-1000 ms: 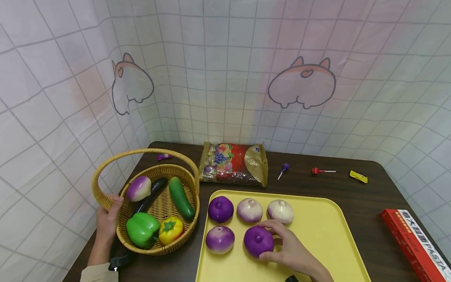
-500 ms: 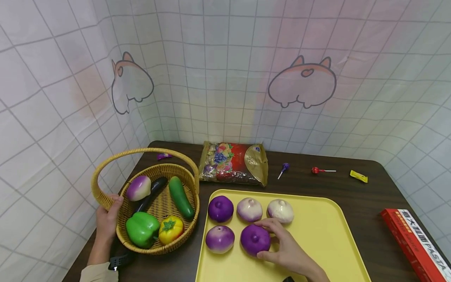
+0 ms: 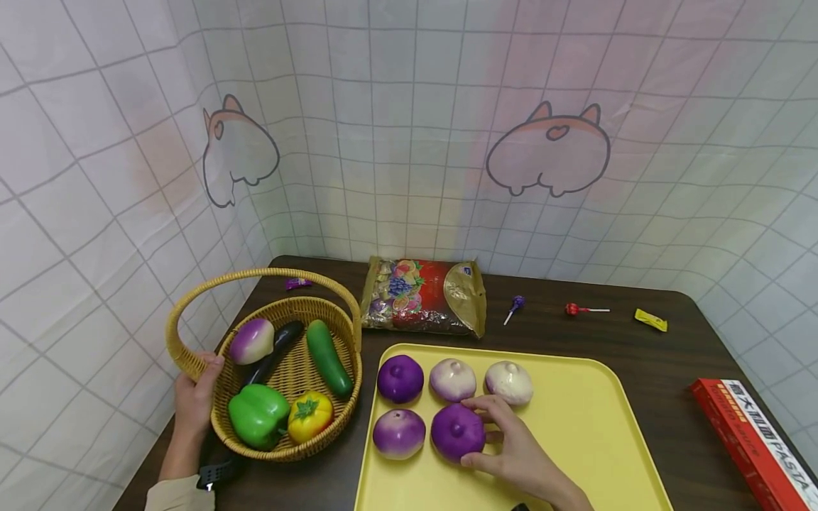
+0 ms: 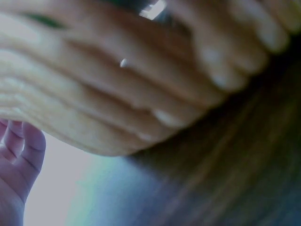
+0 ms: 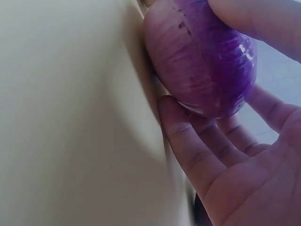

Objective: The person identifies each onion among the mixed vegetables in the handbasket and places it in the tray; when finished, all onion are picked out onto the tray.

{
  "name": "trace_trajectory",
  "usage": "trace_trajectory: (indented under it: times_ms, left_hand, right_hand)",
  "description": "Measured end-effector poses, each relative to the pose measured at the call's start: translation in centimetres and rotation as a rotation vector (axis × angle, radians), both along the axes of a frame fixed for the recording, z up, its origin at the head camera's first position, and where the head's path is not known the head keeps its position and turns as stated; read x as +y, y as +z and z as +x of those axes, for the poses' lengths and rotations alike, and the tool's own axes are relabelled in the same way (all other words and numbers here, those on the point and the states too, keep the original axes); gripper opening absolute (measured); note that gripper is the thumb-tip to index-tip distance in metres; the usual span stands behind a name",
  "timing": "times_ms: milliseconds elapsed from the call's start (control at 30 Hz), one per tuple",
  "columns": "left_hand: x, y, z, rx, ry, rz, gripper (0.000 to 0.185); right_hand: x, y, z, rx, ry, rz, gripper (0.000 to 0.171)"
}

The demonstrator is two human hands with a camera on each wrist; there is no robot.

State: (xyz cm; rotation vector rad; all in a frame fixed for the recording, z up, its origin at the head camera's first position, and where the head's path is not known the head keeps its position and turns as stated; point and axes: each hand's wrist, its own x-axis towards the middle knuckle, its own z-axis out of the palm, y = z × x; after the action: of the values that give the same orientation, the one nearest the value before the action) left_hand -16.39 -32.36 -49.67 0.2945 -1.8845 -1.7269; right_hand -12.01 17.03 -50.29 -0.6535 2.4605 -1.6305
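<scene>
My right hand [image 3: 511, 447] holds a deep purple toy onion [image 3: 457, 432] on the yellow tray [image 3: 575, 419], thumb at its near side and fingers at its far side. Its streaked, glossy side shows in the right wrist view [image 5: 202, 61]. Around it sit another purple onion [image 3: 400, 379], a purple-and-white one [image 3: 399, 434] and two whitish ones [image 3: 452, 380]. At the left, my left hand [image 3: 197, 394] grips the base of the handle of a wicker basket [image 3: 287, 454]. The left wrist view shows the woven basket wall [image 4: 103, 84] close up and blurred.
In the basket lie a green bell pepper [image 3: 258, 417], a yellow pepper [image 3: 310, 417], a cucumber [image 3: 329, 359], an eggplant [image 3: 275, 353] and a purple-white onion [image 3: 252, 341]. Behind the tray are a candy bag [image 3: 424, 297] and lollipops [image 3: 516, 305]; a red pasta box [image 3: 754, 440] lies right.
My right hand has moved the purple onion a little to the left and slightly back across the tray, closer to the purple-and-white one. My left hand and the basket stay put.
</scene>
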Motion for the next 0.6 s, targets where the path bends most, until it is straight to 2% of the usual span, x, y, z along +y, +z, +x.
trace_trajectory:
  times_ms: [367, 600]
  left_hand:
    - [0.0, -0.04, -0.08, -0.015, 0.013, -0.005, 0.014]
    - [0.16, 0.06, 0.02, 0.019, 0.0, 0.02, 0.014]
  right_hand:
    - [-0.08, -0.06, -0.05, 0.034, -0.032, 0.022, 0.074]
    - [-0.18, 0.07, -0.09, 0.015, -0.015, 0.016, 0.074]
